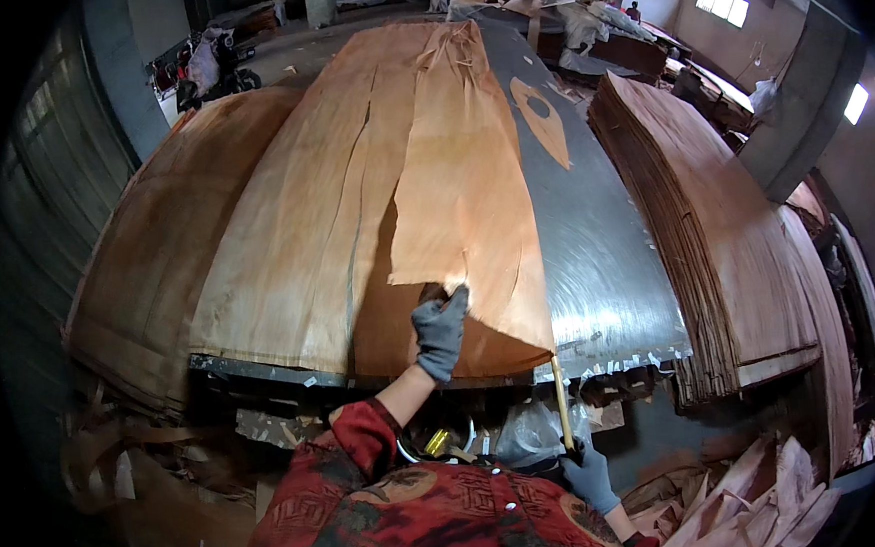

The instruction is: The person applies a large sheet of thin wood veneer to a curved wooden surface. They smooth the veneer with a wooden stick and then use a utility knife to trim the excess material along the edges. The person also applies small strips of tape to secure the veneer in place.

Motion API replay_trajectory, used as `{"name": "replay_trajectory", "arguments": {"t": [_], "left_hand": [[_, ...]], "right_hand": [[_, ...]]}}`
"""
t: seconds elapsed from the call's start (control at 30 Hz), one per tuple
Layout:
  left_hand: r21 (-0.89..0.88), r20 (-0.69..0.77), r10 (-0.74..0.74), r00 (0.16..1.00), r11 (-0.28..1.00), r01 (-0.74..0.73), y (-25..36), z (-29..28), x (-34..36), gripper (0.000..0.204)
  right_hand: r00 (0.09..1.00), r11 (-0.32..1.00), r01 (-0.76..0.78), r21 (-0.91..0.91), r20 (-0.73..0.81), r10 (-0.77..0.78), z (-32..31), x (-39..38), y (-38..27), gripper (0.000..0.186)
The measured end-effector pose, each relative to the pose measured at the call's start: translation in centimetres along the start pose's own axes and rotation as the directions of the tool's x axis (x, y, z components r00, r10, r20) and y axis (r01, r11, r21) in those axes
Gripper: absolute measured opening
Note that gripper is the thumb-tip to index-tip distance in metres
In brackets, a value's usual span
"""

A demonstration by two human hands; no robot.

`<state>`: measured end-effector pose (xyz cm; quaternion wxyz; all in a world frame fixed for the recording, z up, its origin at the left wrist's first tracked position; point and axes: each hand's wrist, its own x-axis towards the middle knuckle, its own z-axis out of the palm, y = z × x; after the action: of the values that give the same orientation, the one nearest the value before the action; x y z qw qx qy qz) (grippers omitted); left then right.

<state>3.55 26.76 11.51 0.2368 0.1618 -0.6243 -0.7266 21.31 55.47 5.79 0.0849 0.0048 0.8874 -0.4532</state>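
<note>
My left hand (441, 331), in a grey glove, pinches the near edge of a long, thin wood veneer sheet (468, 201). That near edge is raised and casts a shadow on the veneer beneath; farther off, the sheet is wrinkled. Low on the right, my gloved right hand (590, 477) is closed round a thin wooden stick (563, 401). The stick points up toward the sheet's near right corner; whether they touch, I cannot tell. Under the lifted sheet lies a wide veneer layer (295, 232) with long splits, on a metal-topped table (608, 273).
Veneer stacks stand left (175, 239) and right (725, 226) of the table. A torn veneer scrap (546, 124) with a hole lies on the metal. Veneer offcuts (752, 500) heap at lower right. A clear plastic bag (527, 433) hangs below the table's front edge. Behind stands a motorbike (210, 72).
</note>
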Motion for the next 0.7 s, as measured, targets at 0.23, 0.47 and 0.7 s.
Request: {"name": "replay_trajectory", "arguments": {"t": [0.23,0.47,0.7], "left_hand": [[-0.195,0.041,0.118,0.992,0.975,-0.108,3.9,3.6,2.1,0.029],[-0.141,0.13,0.394,0.91,0.916,-0.376,6.5,9.7,3.5,0.025],[0.01,0.287,0.58,0.762,0.794,-0.608,4.4,16.9,2.9,0.022]], "right_hand": [[0.988,0.985,-0.154,-0.07,-0.006,0.154,-2.7,-8.6,-5.4,0.036],[0.893,0.911,-0.4,-0.102,0.178,0.413,-3.3,-18.3,1.5,0.037],[0.966,0.966,-0.258,0.034,0.034,0.257,-2.8,-20.4,1.5,0.028]]}}
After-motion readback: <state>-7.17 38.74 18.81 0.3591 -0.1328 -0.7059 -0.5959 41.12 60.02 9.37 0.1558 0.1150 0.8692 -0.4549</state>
